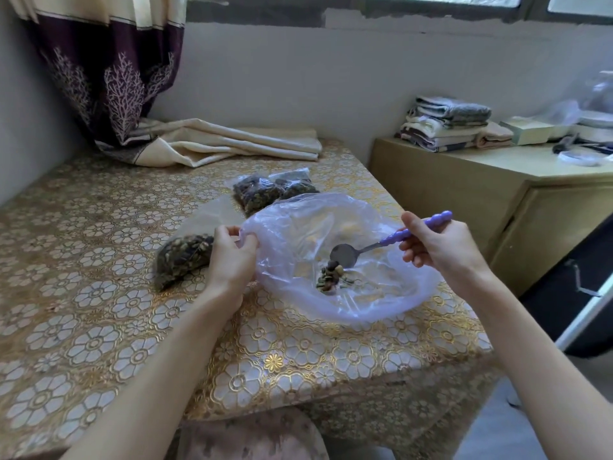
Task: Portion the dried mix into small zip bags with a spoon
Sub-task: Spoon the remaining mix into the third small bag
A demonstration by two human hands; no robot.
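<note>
Two hands at work. My right hand grips the spoon by its purple handle, bowl down inside the big bag, tip just beside the mix. My left hand pinches the big bag's rim at its left edge, holding the mouth open.

Mix: only a small heap remains, at the bag's bottom fold. Judged near the end of portioning.

Handling: bag film is thin, limp and slippery, and will collapse if the rim is let go, so keep the pinch on the rim. Mix is light and loose and likely to roll off a tilted spoon; scoop level.

One filled zip bag lies just left of my left hand; two more sit behind the big bag, all on the table.
</note>
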